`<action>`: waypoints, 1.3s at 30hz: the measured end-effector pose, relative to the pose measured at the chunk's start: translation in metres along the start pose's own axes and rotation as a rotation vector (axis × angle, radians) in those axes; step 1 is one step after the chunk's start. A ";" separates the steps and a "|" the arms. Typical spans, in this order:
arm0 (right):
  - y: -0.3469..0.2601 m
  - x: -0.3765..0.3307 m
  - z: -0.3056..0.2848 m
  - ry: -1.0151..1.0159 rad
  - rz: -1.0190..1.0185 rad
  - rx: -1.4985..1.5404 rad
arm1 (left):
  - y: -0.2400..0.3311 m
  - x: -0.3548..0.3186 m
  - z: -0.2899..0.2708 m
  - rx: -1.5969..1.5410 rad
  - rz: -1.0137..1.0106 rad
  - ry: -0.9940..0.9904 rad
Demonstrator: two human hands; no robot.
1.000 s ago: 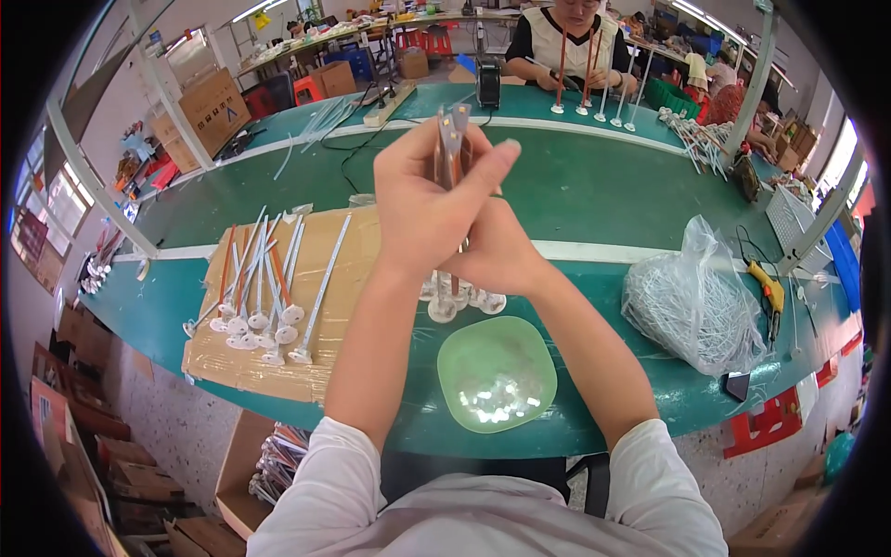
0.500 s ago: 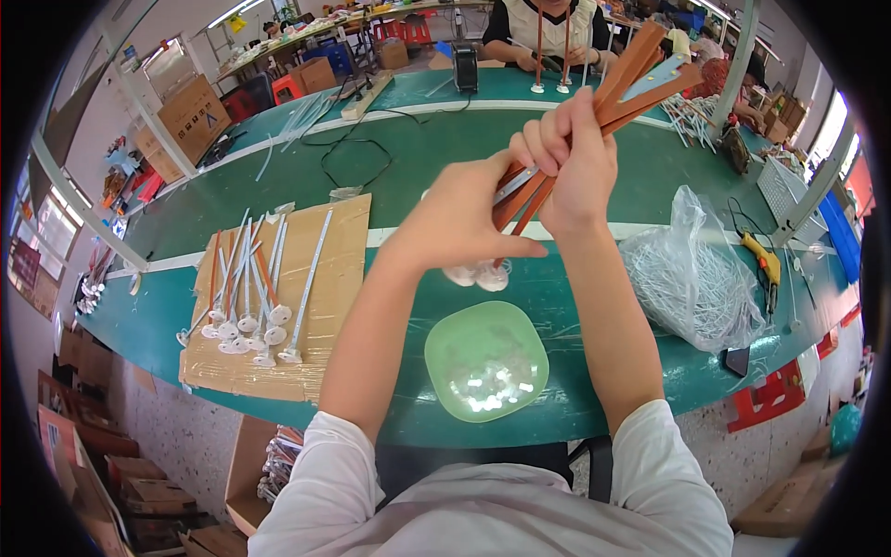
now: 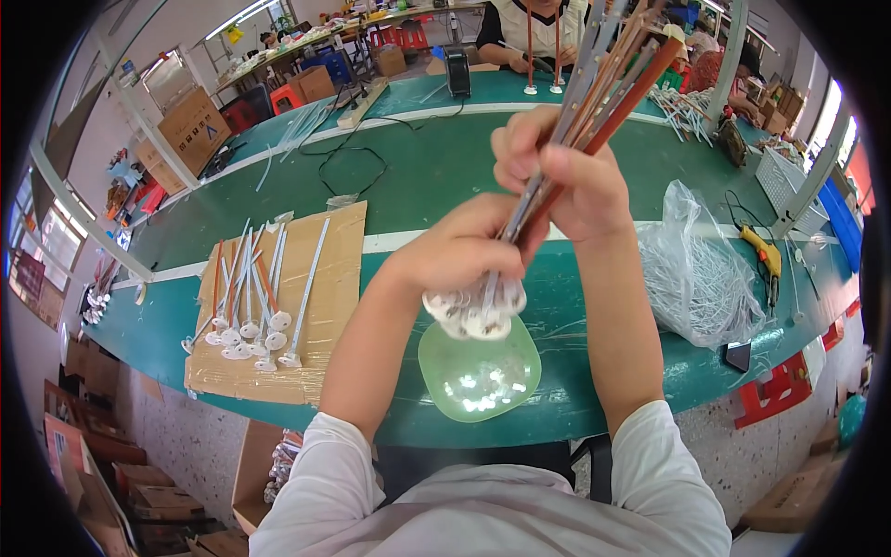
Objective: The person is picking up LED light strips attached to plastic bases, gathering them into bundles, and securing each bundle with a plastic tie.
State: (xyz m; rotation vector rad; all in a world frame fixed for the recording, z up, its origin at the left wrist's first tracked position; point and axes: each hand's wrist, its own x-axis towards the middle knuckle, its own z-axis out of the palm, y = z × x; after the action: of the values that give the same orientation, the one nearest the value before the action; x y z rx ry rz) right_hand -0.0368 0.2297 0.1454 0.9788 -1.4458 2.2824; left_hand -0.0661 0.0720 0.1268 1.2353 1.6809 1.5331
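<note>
Both hands hold a bundle of long flat strips point(image 3: 608, 97), brown and grey-silver, with round white discs point(image 3: 483, 311) clustered at the lower end. My left hand point(image 3: 464, 239) is closed round the strips just above the discs. Higher up, my right hand point(image 3: 575, 181) wraps the same bundle, thumb in front and fingers behind. The bundle tilts, its top leaning away and to the right. Under the discs stands a light green bowl point(image 3: 478, 376) holding small shiny pieces; the discs hide its far rim.
More disc-ended strips point(image 3: 251, 288) lie on a cardboard sheet point(image 3: 325, 353) at left. To the right are a clear bag of thin white strips point(image 3: 701, 278), a yellow glue gun point(image 3: 763, 255) and a dark phone-like object point(image 3: 737, 356). A co-worker point(image 3: 520, 32) sits across the green table.
The bundle has come lower and stands more upright, its discs now partly over the bowl. My left hand has closed round the lower strips; my right hand has moved slightly down.
</note>
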 end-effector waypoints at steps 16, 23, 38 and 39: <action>-0.093 -0.076 0.066 0.406 0.183 -0.613 | 0.052 -0.046 0.102 0.099 0.105 0.048; -0.079 -0.205 0.106 0.569 0.235 -0.221 | 0.014 -0.110 0.199 -0.062 0.027 -0.061; -0.026 -0.281 0.099 0.332 0.513 -0.109 | -0.068 -0.173 0.246 -0.881 -0.209 -0.116; -0.023 -0.284 0.097 0.287 0.427 -0.097 | -0.063 -0.170 0.245 -0.728 -0.176 -0.107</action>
State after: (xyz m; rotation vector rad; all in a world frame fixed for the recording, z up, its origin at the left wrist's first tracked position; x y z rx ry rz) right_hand 0.2231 0.1915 -0.0007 0.3127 -1.7415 2.4747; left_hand 0.2018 0.0388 -0.0147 0.7401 0.9761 1.7042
